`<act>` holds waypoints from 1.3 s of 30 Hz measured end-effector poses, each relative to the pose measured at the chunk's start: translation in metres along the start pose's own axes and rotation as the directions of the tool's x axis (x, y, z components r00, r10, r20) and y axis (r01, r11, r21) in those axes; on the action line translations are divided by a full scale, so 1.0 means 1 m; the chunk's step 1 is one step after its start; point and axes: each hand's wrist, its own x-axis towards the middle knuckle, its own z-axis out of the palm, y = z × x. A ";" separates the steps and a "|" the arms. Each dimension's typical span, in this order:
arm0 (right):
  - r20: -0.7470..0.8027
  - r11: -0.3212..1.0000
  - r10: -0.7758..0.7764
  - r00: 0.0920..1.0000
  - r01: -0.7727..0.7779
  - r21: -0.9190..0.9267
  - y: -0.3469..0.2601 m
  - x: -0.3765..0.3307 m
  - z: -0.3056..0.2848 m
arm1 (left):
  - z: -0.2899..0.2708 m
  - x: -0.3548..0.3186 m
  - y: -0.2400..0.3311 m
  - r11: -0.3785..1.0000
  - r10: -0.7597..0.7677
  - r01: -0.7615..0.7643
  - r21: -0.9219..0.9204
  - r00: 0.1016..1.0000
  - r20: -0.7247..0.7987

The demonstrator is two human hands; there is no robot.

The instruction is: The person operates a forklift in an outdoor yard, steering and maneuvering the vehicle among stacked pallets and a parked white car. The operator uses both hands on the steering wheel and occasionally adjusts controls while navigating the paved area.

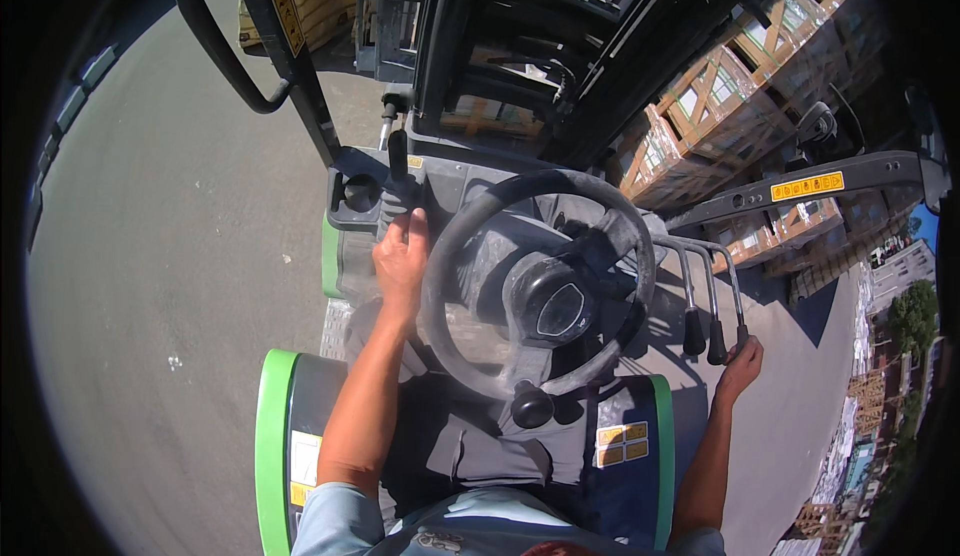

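We sit in a forklift. Ahead, the crates [730, 86] on the mast side are open wooden frames, each holding a pale, plastic-wrapped block; we cannot tell what the blocks are made of. The round cup well [360, 193] in the grey dash is a dark hollow, and its contents do not show.

Our left hand [402, 256] rests at the left rim of the wheel [540, 281], fingers curled loosely over the dash edge beside a short black lever [398, 154]; we cannot tell whether it grips anything. The wheel is a dull black ring with a round knob [532, 406] on its near rim.

Our right hand [740, 368] is at the levers [715, 336], thin bent metal rods with black tapered grips, its fingertips pinched lightly on the outermost grip.
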 end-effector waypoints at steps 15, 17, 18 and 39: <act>0.234 0.966 0.251 0.939 -0.230 -0.116 0.117 -0.093 -0.024 | -0.036 0.034 -0.066 0.972 0.128 -0.154 0.175 0.980 0.153; 0.235 0.906 0.312 0.920 -0.214 -0.364 0.168 -0.120 -0.040 | -0.043 0.042 -0.057 0.942 0.003 -0.060 0.330 0.985 0.170; 0.232 0.849 0.358 0.904 -0.212 -0.485 0.192 -0.135 -0.048 | -0.047 0.044 -0.049 0.958 -0.073 0.020 0.287 0.982 0.177; 0.251 0.773 0.243 0.937 -0.031 -0.634 0.275 -0.254 -0.106 | 0.003 0.032 0.057 0.874 -0.407 0.312 0.371 0.889 0.210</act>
